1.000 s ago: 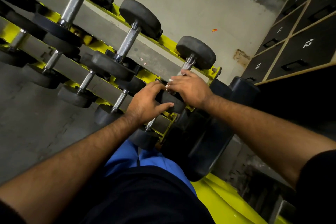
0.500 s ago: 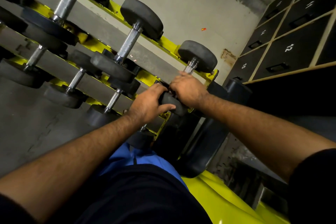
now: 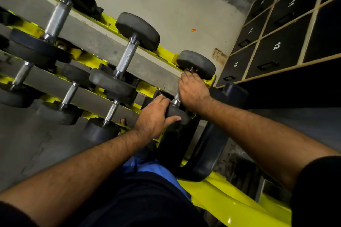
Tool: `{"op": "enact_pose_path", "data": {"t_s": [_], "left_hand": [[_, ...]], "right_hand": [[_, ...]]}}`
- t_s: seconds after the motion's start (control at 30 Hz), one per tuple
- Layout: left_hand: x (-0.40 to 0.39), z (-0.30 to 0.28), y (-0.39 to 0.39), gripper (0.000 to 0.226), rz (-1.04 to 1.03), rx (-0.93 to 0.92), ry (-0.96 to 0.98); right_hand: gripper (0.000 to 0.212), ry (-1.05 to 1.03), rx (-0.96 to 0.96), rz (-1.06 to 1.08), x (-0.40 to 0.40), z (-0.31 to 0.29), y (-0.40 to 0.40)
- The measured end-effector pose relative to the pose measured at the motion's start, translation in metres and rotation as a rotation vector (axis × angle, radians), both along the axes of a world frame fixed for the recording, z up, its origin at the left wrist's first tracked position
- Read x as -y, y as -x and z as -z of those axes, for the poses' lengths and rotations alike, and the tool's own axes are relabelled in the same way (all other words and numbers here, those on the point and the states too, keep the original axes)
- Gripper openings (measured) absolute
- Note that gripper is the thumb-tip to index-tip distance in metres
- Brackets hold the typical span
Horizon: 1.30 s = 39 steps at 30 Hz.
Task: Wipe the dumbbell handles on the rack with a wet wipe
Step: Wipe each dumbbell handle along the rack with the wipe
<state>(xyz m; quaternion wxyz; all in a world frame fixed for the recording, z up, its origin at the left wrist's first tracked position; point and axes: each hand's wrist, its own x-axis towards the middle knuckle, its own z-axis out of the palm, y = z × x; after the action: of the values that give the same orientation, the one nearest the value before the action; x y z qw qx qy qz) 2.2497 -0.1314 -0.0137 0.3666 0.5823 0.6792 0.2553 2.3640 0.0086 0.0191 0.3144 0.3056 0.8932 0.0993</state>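
Right fingers: curled over the metal handle (image 3: 176,97) of the end dumbbell (image 3: 191,86), up by its far weight (image 3: 196,63).
Right hand (image 3: 193,91): wrapped round the bar, so most of the bar was hidden.
Wet wipe: not seen; maybe tucked under the right palm, could not tell.
Left fingers: bent round the near weight (image 3: 178,114), thumb along its near side.
Left hand (image 3: 154,116): held that end steady.
Where: last dumbbell at the right end of the yellow rack (image 3: 162,51), top row.
Feel: looked heavy and hard; rubber ends grippy, bumpy metal bar stiff, maybe slick when wet.
Best hold: one rubber end to stop rolling, wipe round the bar only.
Other handles: middle dumbbell (image 3: 127,57) and big left dumbbell (image 3: 57,16) sat bare, well apart from both hands.
Far right: dark lockers (image 3: 276,46) with numbers.
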Motion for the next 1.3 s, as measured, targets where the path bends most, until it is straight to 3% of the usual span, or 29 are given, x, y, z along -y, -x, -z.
{"op": "enact_pose_path", "data": {"t_s": [0.13,0.27,0.4,0.53,0.67,0.77,0.93,1.07,1.2,1.3], "left_hand": [[0.000,0.000,0.000,0.062,0.006,-0.012,-0.001],[-0.001,-0.001,0.002,0.061,0.006,-0.006,0.014],[-0.001,-0.001,-0.002,0.062,0.010,-0.025,0.013],[-0.002,0.000,0.003,0.061,0.011,-0.009,0.015],[-0.002,0.001,0.003,0.063,0.016,-0.007,0.018],[-0.002,0.001,0.005,0.062,0.022,0.002,0.017],[-0.001,0.001,0.005,0.062,0.009,0.019,0.024],[0.000,0.002,0.007,0.062,0.021,0.045,0.032],[0.001,0.003,0.006,0.064,0.000,0.049,0.039],[0.000,0.003,0.006,0.062,-0.007,0.041,0.047]], "right_hand": [[0.044,-0.023,0.065,-0.052,-0.006,-0.003,0.010],[0.032,0.122,0.011,-0.140,-0.009,-0.002,0.006],[0.040,-0.011,-0.021,-0.007,-0.006,0.004,0.000],[0.030,0.121,-0.012,-0.110,-0.001,0.001,0.008],[0.026,0.061,0.010,0.010,-0.011,-0.002,0.013],[0.022,0.187,0.069,-0.131,0.004,0.005,0.019],[0.019,0.108,0.006,-0.032,-0.012,0.003,0.017],[0.018,0.338,-0.090,-0.137,0.001,0.007,0.002],[0.024,0.205,-0.259,-0.092,-0.008,0.008,-0.017],[0.029,0.361,-0.279,-0.157,0.006,0.016,-0.021]]}}
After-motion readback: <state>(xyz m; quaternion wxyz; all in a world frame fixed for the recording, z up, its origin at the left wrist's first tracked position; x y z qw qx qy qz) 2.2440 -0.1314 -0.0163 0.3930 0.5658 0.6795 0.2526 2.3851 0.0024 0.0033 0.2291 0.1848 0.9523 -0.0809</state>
